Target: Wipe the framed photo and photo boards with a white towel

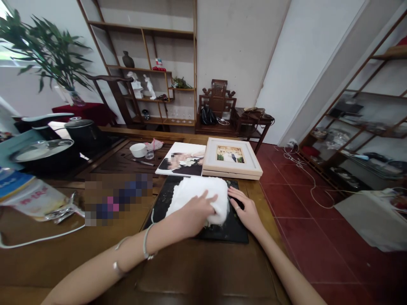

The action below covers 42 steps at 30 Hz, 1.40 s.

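A white fluffy cloth (pixel 199 197) lies on a flat black picture panel (pixel 227 231) on the brown wooden table (pixel 197 271). My left hand (pixel 199 209) presses on the cloth, fingers curled around its near edge. My right hand (pixel 243 207) lies flat with fingers spread on the panel's right side, touching the cloth's edge. Behind the panel stand a pale wooden framed photo (pixel 232 160) and an unframed photo print (pixel 182 159).
A white bowl (pixel 138 149) and a small glass sit on a slatted tea tray. Dark pots with lids (pixel 81 127) and packets (pixel 34 197) crowd the left. Red tile floor with cables lies right of the table edge. Shelves stand behind and at right.
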Each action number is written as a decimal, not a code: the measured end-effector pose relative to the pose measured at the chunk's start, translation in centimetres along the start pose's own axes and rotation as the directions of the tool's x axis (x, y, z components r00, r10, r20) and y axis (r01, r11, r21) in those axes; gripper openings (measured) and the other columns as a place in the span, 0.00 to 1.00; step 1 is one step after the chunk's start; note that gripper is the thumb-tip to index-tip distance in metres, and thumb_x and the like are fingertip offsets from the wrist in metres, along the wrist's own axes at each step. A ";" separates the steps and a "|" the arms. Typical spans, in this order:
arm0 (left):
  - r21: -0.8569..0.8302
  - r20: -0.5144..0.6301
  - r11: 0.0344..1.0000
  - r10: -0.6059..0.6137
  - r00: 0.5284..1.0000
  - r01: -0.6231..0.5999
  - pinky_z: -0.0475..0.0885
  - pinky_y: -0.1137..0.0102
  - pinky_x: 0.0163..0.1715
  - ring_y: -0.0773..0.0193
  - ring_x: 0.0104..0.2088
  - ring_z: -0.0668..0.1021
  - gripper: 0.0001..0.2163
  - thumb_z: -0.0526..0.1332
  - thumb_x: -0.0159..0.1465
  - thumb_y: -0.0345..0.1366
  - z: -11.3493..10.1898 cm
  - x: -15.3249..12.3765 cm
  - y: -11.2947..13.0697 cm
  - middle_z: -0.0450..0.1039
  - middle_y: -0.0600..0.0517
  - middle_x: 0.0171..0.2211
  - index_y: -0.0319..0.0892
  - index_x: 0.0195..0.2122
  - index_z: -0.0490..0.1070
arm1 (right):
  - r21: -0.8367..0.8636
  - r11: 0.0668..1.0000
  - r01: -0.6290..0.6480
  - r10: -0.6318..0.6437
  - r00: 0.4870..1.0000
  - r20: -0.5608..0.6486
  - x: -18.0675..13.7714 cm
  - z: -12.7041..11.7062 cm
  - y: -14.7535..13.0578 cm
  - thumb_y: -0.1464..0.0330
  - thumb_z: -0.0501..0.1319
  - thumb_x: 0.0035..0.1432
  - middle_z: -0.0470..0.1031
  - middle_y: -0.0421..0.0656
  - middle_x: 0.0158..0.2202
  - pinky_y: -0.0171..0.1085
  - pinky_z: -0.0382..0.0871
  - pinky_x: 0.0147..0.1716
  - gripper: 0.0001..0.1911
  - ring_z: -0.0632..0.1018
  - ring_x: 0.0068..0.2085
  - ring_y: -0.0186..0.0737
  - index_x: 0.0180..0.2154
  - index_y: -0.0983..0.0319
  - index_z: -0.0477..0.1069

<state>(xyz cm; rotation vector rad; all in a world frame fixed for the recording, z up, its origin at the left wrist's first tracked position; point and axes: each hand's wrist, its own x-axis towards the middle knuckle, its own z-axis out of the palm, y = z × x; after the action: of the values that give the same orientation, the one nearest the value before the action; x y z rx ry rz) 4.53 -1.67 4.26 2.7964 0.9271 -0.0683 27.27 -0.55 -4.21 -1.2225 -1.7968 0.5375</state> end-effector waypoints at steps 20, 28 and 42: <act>0.175 0.053 0.980 -0.102 0.993 0.092 0.64 0.45 0.52 0.35 0.62 0.54 0.17 0.60 0.58 0.27 0.2 -0.9 4.8 0.47 0.41 0.65 0.38 0.49 0.71 | 0.020 0.999 -0.029 0.029 0.999 0.021 0.1 -0.2 -0.4 0.64 0.56 0.60 0.74 0.45 0.51 0.52 0.60 0.58 0.15 0.70 0.57 0.46 0.46 0.57 0.75; 0.255 -0.175 0.967 0.061 0.983 -0.014 0.57 0.40 0.54 0.34 0.62 0.52 0.10 0.57 0.63 0.31 4.2 2.4 4.2 0.48 0.47 0.65 0.42 0.42 0.76 | 0.263 0.943 -0.202 0.242 0.962 -0.128 0.0 -0.4 -0.2 0.57 0.54 0.61 0.70 0.46 0.55 0.49 0.60 0.59 0.21 0.70 0.57 0.47 0.52 0.58 0.70; 0.071 0.197 0.994 0.069 0.978 -0.085 0.63 0.49 0.54 0.40 0.63 0.52 0.22 0.63 0.53 0.28 0.3 -2.5 4.7 0.46 0.45 0.66 0.40 0.51 0.69 | 0.098 0.991 -0.092 0.094 0.995 -0.021 -0.1 -0.3 -0.1 0.62 0.57 0.59 0.73 0.45 0.53 0.50 0.60 0.58 0.15 0.71 0.56 0.46 0.47 0.55 0.75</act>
<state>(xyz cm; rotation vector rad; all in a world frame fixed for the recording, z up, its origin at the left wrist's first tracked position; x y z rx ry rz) 5.33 -6.92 5.06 2.8303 0.7855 -0.3681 27.49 -0.74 -3.99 -1.2452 -1.6796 0.6517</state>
